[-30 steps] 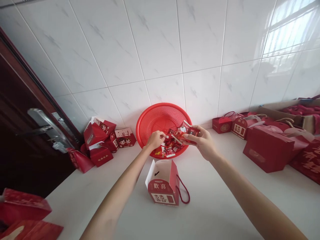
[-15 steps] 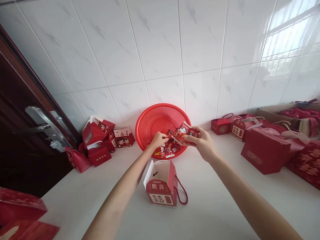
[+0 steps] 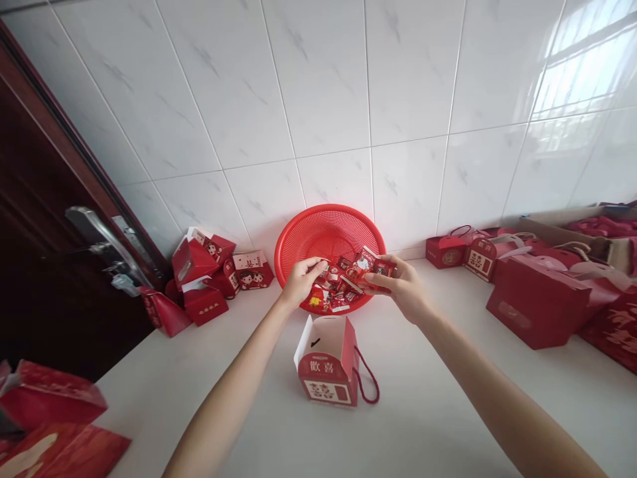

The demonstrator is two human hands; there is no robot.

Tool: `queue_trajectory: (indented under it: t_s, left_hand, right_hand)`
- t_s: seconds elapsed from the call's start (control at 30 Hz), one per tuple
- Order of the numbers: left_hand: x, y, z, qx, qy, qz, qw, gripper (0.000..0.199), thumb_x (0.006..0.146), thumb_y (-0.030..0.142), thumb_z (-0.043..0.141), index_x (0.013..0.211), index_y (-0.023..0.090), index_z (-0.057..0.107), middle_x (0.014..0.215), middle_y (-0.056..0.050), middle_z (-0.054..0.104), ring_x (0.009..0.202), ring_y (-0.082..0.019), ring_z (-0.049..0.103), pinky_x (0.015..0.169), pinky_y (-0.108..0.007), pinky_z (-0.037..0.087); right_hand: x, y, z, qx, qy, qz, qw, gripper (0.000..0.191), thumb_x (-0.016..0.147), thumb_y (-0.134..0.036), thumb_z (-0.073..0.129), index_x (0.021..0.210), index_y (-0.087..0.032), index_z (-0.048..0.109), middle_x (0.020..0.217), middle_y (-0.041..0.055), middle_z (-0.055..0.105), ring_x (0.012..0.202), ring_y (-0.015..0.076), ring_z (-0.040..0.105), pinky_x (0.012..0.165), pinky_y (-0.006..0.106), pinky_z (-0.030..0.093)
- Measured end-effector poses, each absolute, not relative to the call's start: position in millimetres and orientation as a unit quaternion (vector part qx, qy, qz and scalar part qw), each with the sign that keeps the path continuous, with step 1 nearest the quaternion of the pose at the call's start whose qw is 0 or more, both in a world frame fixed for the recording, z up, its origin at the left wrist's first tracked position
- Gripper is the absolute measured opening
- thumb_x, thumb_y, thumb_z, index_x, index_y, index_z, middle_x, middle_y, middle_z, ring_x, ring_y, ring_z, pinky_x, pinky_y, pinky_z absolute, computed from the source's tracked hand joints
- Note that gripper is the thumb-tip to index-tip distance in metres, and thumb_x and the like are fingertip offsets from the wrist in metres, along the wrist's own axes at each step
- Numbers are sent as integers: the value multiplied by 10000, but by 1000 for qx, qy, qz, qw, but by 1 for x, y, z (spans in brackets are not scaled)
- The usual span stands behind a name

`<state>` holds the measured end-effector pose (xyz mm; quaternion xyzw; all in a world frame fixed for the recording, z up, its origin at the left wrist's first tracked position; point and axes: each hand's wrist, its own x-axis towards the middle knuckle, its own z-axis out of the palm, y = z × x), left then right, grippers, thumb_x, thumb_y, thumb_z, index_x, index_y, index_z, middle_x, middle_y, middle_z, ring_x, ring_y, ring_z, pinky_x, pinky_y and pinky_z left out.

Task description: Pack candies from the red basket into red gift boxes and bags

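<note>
A red plastic basket [image 3: 318, 216] leans tilted against the wall, with several wrapped candies [image 3: 340, 292] in its lower part. Over its right rim, my right hand [image 3: 405, 285] is closed on red candy packets [image 3: 365, 260]. My left hand [image 3: 301, 282] is above the left side of the basket, thumb and fingers pinched together; what they hold, if anything, is too small to make out. In front of the basket stands a red gift box [image 3: 328, 372] with its top open and a dark red cord handle hanging at its right side.
Several red gift boxes [image 3: 206, 302] are piled at the left by a dark door [image 3: 50, 199]. More red boxes [image 3: 537, 302] stand at the right, before a cardboard carton [image 3: 567, 229]. Red packaging [image 3: 54, 398] lies at the near left. A tiled wall [image 3: 333, 93] rises behind the white table [image 3: 408, 411].
My left hand has lifted slightly and moved back from the candies toward the left of the basket. My right hand stays by the right rim with its packets. The view has shifted slightly.
</note>
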<state>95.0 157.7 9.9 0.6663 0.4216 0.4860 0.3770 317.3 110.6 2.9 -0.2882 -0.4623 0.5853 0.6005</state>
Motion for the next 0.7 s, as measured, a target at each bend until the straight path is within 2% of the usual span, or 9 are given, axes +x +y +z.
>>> queue_trajectory:
  t_s: [0.1,0.23,0.4,0.6,0.7]
  left_hand:
    - [101,133,19,646,399,530,379,456,725,580,743,903,164,685,741,-2,672,598,-131,613,628,-267,536]
    - [104,114,26,626,386,550,396,419,720,508,788,945,160,723,737,-11,681,676,-141,634,700,-270,544]
    - [105,102,24,633,385,531,412,375,636,426,865,886,180,732,905,-40,731,834,-171,672,782,-285,552]
    - [105,98,22,631,391,541,395,324,597,368,876,762,185,666,790,5,678,738,-142,641,687,-255,546]
    - [101,99,24,614,386,560,400,304,603,353,871,758,190,667,785,9,685,722,-134,646,660,-240,545]
  right_hand:
    - [314,107,4,-291,-470,595,583,528,528,-317,936,929,-212,609,823,17,752,757,241,753,779,420,634]
    - [310,101,6,-297,-483,598,567,527,529,-317,935,937,-212,618,867,20,757,773,236,749,779,406,625]
    - [308,99,4,-285,-509,590,559,505,531,-335,936,930,-198,660,883,22,760,813,237,740,776,388,616]
    - [307,97,5,-282,-515,593,550,457,598,-379,917,943,-200,676,909,41,775,797,250,762,841,417,611]
    - [309,95,9,-294,-509,581,564,470,613,-392,911,966,-196,671,915,50,773,795,248,761,820,412,624]
